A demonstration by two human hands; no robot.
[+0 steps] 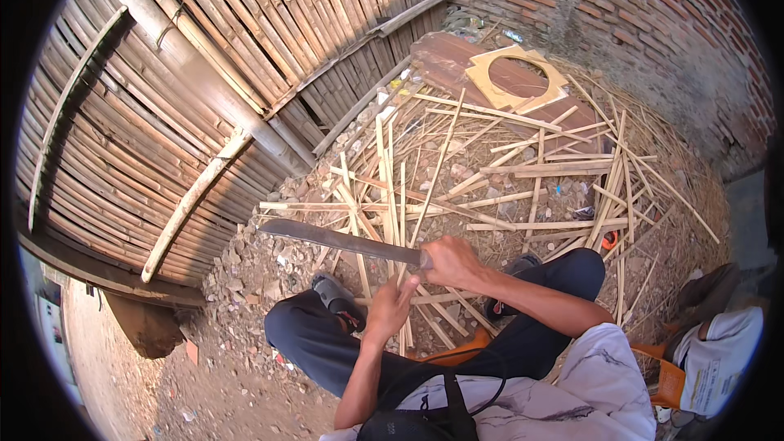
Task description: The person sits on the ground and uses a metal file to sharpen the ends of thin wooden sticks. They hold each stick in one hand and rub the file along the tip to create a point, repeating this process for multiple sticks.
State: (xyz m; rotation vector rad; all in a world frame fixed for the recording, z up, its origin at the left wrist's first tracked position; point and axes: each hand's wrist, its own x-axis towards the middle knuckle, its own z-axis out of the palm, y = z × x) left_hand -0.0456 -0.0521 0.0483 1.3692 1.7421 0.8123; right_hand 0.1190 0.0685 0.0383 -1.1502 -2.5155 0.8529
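My right hand (453,263) is closed around the handle of a machete (343,238). Its long dark blade points to the left, held roughly level across the bamboo strips below. My left hand (389,310) is just below the handle end, fingers upward, closed on what looks like a thin, pale bamboo strip (403,204); the fingers partly hide the grip. Many more split bamboo strips (539,170) lie crisscrossed on the ground in front of my bent legs.
A slatted bamboo wall (139,147) rises on the left, a brick wall (637,24) at the back right. A brown board (445,61) bears a yellowish panel with a round hole (480,73). Rubble covers the ground (245,278). A white and orange bag (710,367) stands at right.
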